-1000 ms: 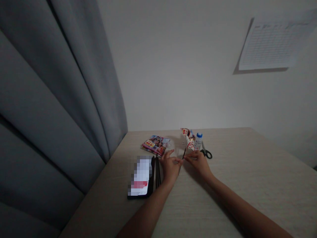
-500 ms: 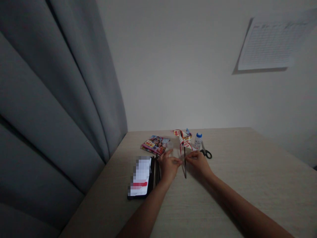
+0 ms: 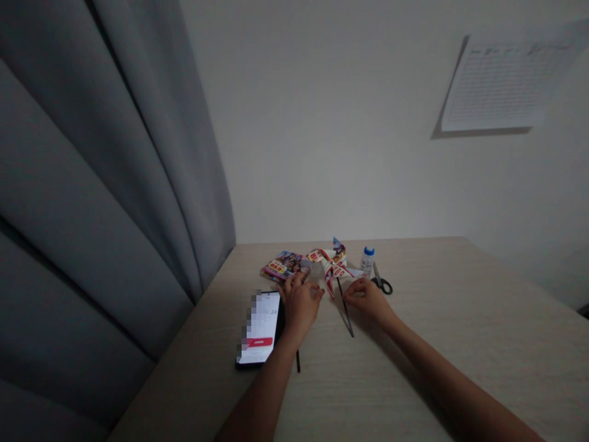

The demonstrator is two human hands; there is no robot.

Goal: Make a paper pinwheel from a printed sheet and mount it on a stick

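A paper pinwheel (image 3: 334,264), white with red and colourful print, tilts on a thin dark stick (image 3: 346,310). My right hand (image 3: 368,298) pinches this stick below the blades, its fingertips closed at the stick's side. My left hand (image 3: 301,304) is apart from the pinwheel, palm down, with fingers spread near the front edge of a stack of printed paper squares (image 3: 285,267). Just beyond its fingers sits a small clear container (image 3: 316,270), partly hidden. Under my left wrist a spare dark stick (image 3: 298,362) pokes out; the rest of it is covered.
Left of my left hand lies a phone (image 3: 260,331) with a lit screen. Behind my right hand stand a blue-capped bottle (image 3: 367,261) and black-handled scissors (image 3: 383,285). A grey curtain (image 3: 115,184) borders the table's left side; a paper sheet (image 3: 497,83) hangs on the wall.
My left hand has moved left, away from the pinwheel's stick, and over the spare sticks. The pinwheel has turned and leaned left, its stick's lower end shifting right. My right hand stays nearly in place.
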